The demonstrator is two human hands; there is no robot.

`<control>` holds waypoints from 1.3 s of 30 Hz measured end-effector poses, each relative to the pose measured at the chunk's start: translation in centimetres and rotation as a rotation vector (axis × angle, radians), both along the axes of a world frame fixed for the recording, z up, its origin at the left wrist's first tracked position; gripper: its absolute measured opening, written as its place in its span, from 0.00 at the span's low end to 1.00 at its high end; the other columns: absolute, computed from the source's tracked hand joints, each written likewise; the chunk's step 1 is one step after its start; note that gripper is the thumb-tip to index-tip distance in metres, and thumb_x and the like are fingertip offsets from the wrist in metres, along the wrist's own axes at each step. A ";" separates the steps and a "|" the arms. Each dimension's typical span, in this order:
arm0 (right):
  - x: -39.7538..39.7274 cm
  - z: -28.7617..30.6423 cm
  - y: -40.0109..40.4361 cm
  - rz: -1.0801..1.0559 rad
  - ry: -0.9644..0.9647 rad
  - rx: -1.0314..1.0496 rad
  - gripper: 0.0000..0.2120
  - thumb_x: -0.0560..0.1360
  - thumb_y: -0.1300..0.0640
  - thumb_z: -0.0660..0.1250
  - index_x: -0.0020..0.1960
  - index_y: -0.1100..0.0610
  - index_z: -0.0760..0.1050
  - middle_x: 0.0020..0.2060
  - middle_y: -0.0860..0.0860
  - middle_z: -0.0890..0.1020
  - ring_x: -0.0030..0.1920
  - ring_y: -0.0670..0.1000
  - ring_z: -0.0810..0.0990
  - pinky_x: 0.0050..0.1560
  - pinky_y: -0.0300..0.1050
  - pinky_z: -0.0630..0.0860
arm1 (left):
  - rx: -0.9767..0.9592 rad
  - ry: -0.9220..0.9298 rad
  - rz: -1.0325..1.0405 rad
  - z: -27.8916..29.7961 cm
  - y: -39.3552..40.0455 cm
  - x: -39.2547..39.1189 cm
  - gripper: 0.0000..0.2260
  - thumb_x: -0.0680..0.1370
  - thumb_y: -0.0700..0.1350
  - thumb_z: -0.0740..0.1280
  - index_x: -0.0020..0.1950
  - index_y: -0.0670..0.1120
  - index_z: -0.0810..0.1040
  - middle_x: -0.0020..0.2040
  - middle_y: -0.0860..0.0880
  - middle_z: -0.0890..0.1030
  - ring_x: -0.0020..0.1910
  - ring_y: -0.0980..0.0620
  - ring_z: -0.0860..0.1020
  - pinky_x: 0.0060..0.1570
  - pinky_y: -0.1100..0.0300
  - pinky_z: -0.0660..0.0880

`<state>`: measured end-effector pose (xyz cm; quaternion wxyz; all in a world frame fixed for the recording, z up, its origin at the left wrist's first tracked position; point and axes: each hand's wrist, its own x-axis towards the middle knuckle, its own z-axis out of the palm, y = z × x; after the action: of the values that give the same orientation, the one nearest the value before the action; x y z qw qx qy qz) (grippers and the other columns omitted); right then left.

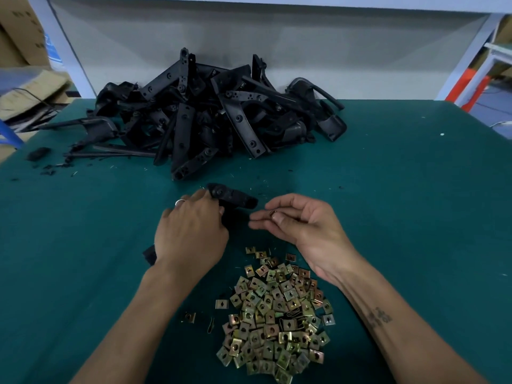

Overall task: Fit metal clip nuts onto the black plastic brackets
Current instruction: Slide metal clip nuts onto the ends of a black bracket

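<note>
My left hand (pixel 191 231) grips a black plastic bracket (pixel 232 198) flat on the green mat; most of the bracket is hidden under the hand, with one end poking out at the lower left. My right hand (pixel 299 220) hovers palm-up just right of the bracket's tip and pinches one small metal clip nut (pixel 272 213) between thumb and fingers. A heap of brass-coloured clip nuts (pixel 277 314) lies on the mat between my forearms.
A big pile of black plastic brackets (pixel 210 115) fills the back of the green mat (pixel 415 203), against a grey wall. Black scraps (pixel 38 153) lie at the left. Two stray clip nuts (pixel 189 317) sit left of the heap. Cardboard boxes (pixel 22 37) stand beyond the left edge.
</note>
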<state>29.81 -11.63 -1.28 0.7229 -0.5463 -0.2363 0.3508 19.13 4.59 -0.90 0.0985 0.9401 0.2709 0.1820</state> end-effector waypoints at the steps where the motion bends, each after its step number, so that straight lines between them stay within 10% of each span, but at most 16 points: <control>1: 0.1 0.1 -0.1 -0.012 0.028 0.018 0.09 0.80 0.75 0.59 0.54 0.68 0.77 0.50 0.63 0.86 0.54 0.61 0.86 0.52 0.39 0.82 | 0.038 -0.029 0.004 -0.2 -0.1 0.0 0.09 0.80 0.44 0.62 0.42 0.50 0.66 0.39 0.52 0.70 0.41 0.43 0.75 0.41 0.53 0.66; 12: 1.2 0.3 -0.5 -0.138 0.172 0.076 0.06 0.73 0.64 0.69 0.48 0.61 0.83 0.37 0.58 0.82 0.33 0.54 0.82 0.32 0.37 0.78 | 0.116 -0.132 -0.088 -1.6 -0.1 -1.2 0.08 0.81 0.53 0.60 0.47 0.50 0.70 0.32 0.59 0.64 0.26 0.47 0.73 0.27 0.59 0.58; 22: 1.4 0.4 -0.3 -0.147 0.267 0.153 0.09 0.71 0.70 0.67 0.46 0.63 0.84 0.44 0.65 0.85 0.45 0.62 0.87 0.43 0.38 0.83 | 0.128 -0.192 -0.106 -0.8 -0.5 -0.6 0.12 0.83 0.55 0.56 0.49 0.49 0.70 0.33 0.57 0.68 0.25 0.50 0.67 0.26 0.60 0.60; 26: 1.4 0.8 -0.5 -0.061 0.212 0.104 0.06 0.75 0.64 0.67 0.47 0.56 0.82 0.39 0.58 0.84 0.35 0.55 0.85 0.30 0.37 0.78 | 0.096 -0.226 -0.118 -1.1 -0.5 -0.6 0.18 0.84 0.60 0.48 0.47 0.50 0.68 0.34 0.58 0.67 0.29 0.52 0.64 0.28 0.58 0.61; 39: 1.2 0.0 -0.3 -0.219 -0.005 0.129 0.10 0.68 0.66 0.72 0.50 0.62 0.81 0.38 0.57 0.85 0.37 0.51 0.82 0.37 0.39 0.77 | 0.040 -0.190 -0.257 -1.3 -1.2 -0.3 0.23 0.83 0.66 0.45 0.55 0.55 0.75 0.49 0.57 0.77 0.34 0.50 0.75 0.28 0.58 0.67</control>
<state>31.01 -11.96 -1.31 0.7900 -0.5219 -0.1994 0.2524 18.81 3.43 -2.20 0.1273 0.9474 0.1344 0.2612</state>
